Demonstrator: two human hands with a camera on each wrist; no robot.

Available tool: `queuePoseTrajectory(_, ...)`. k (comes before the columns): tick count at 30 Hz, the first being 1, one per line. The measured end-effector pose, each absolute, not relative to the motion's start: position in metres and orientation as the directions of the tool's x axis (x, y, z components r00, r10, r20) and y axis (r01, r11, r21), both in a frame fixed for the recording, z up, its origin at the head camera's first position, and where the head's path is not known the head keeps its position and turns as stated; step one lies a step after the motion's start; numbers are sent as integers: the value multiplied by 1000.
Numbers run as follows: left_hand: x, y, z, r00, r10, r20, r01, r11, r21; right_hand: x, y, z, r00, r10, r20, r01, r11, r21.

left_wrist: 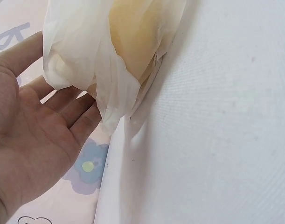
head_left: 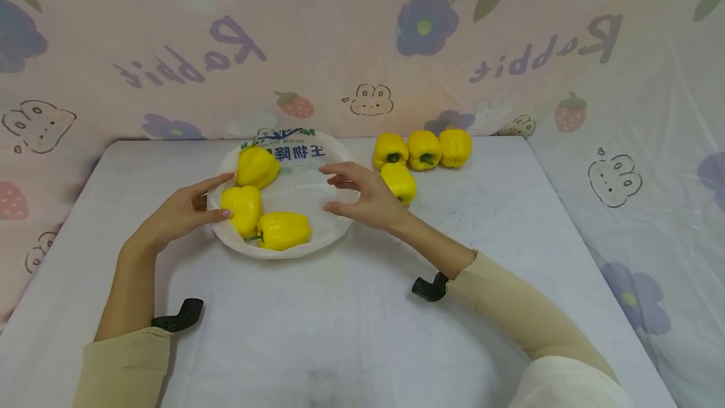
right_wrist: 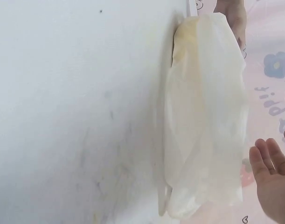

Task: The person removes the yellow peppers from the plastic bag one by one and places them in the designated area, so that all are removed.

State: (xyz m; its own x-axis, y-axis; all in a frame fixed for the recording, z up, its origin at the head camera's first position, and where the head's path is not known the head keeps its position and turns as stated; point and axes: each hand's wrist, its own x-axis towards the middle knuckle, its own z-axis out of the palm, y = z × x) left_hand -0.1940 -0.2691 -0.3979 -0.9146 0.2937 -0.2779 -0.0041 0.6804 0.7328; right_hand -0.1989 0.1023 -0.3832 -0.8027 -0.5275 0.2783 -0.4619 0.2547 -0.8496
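A white translucent plastic bag [head_left: 294,191] lies with its round mouth opened wide. Inside it, along the left and front, are three yellow bell peppers [head_left: 284,230]. My left hand [head_left: 178,213] holds the bag's left rim, thumb and index finger spread apart at the edge; in the left wrist view some fingertips of that hand [left_wrist: 44,116] are hidden by the plastic. Over the bag's right side, my right hand [head_left: 368,197] hovers with thumb and fingers apart and nothing between them. The right wrist view shows this hand [right_wrist: 275,182] beside the bag's rim [right_wrist: 242,116].
Several more yellow bell peppers [head_left: 425,150] stand right of the bag near the table's back edge, one of them [head_left: 399,182] in front of the row and close behind the right hand. The white-covered table [head_left: 340,332] meets a printed curtain [head_left: 340,36] at the back.
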Motion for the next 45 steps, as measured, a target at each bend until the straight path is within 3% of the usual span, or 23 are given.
queuePoseTrajectory(25,-197,-268,-398,-906,308,-291,-11,669,743,-207,54,-385,-627,-779,14,-465,360,-809)
queuePoseTrajectory(45,-197,-269,-398,-908,295,-297,-16,685,728,-210,32,-404,-562,-804,-196,-447,494,-746)
